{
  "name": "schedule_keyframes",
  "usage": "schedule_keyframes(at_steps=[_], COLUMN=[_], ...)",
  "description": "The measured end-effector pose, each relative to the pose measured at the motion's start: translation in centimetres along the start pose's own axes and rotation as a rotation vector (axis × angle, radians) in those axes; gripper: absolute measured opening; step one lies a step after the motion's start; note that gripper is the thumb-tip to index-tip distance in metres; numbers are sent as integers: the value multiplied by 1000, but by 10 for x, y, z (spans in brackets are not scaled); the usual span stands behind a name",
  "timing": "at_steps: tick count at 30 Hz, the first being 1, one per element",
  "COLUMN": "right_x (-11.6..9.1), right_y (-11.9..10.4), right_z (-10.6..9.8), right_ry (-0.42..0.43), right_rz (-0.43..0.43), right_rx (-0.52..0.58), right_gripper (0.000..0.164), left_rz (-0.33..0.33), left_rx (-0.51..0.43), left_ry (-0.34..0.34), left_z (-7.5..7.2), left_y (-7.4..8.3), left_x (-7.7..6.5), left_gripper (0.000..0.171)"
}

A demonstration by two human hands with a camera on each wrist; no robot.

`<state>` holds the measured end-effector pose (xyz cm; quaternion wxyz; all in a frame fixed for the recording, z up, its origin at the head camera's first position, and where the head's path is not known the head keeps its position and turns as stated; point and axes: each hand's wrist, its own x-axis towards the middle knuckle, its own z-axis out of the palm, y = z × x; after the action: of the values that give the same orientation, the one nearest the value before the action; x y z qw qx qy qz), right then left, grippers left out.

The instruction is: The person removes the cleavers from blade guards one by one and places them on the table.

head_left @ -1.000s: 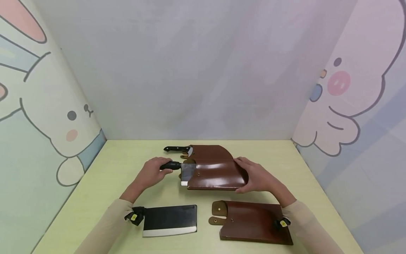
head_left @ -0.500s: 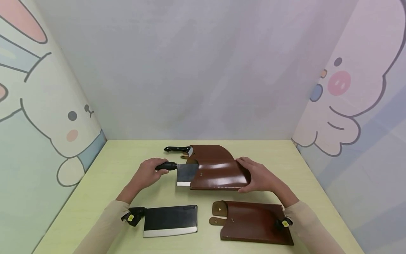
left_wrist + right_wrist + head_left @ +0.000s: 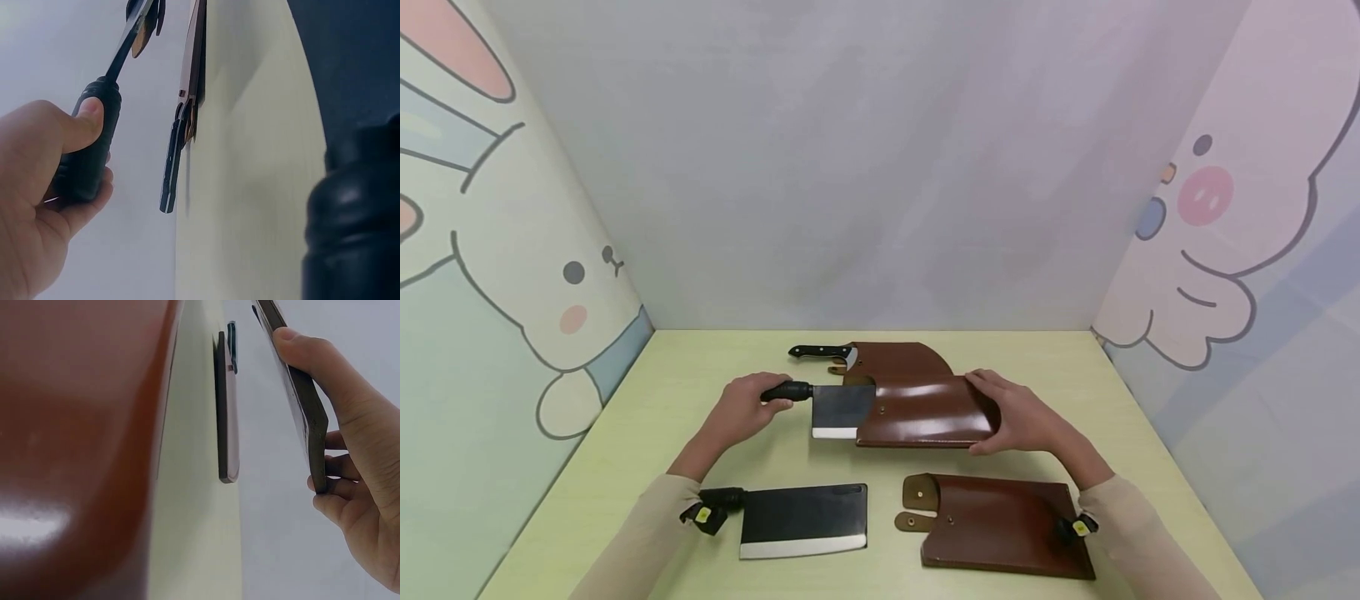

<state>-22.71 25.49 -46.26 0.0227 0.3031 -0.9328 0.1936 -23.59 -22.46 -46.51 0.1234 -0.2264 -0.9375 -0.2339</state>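
Observation:
My left hand (image 3: 741,412) grips the black ribbed handle (image 3: 94,144) of a cleaver (image 3: 837,407), thumb along its side. Part of that dark blade with its bright edge shows outside a glossy brown leather sheath (image 3: 928,412); the rest is hidden inside. At the sheath's far right end, my right hand (image 3: 1018,415) holds it, thumb on one edge and fingers on the other. Both wrist views show cleaver and sheath raised above the table.
Behind lies another brown sheath (image 3: 902,357) with a black-handled knife (image 3: 822,352) in it. A second cleaver (image 3: 803,521) lies at the front left. Right of it is a sheath (image 3: 1000,525) with its straps undone. Cartoon-printed walls stand on both sides of the pale table (image 3: 700,375).
My left hand has moved left with the cleaver, while my right hand has shifted slightly right with the sheath. More of the blade shows outside the sheath now.

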Motion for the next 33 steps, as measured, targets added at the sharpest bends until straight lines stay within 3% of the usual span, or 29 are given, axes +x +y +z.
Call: schedule_keyframes(at_steps=[33], right_x=[-11], right_y=[8], right_z=[-5], right_ry=[6], right_rz=[28], right_rx=[58], right_gripper=[116], left_rz=[-6], left_rx=[-35], left_ry=[-3], left_z=[-13], left_y=[-19], left_x=[-9], left_gripper=[38])
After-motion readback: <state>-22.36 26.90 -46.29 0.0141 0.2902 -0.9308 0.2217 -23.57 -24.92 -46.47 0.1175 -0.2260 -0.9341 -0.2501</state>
